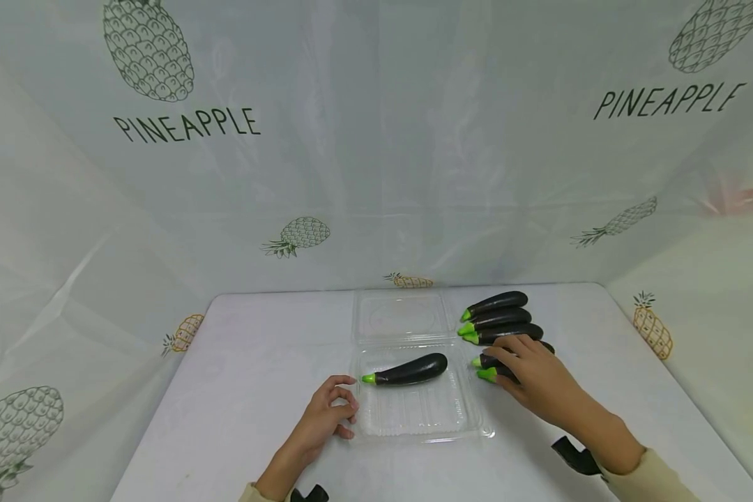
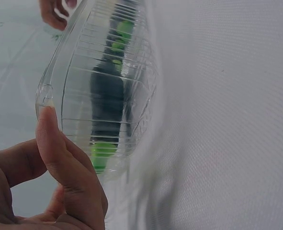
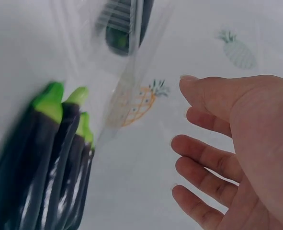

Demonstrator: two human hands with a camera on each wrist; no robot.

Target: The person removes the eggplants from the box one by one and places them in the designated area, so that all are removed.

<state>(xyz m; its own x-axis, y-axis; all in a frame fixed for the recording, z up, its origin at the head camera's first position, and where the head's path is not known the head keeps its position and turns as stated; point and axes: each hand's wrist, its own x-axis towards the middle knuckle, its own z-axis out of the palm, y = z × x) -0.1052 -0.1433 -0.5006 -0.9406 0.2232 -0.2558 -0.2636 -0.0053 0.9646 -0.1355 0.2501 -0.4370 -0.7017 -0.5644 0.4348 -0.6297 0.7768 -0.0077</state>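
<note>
A clear plastic clamshell container lies unfolded in the middle of the table, one eggplant with a bright green stem in its near half. At the container's left edge is my left hand, its fingers loosely bent; a fingertip touches the rim in the left wrist view. My right hand hovers over the nearest eggplants of a row at the right, partly hiding them. The right wrist view shows its fingers spread loosely with nothing between them, beside the row of eggplants.
Farther back in the row lie more eggplants, their stems pointing left. The container's lid lies flat toward the back edge of the white table. A pineapple-printed sheet hangs behind and around the table.
</note>
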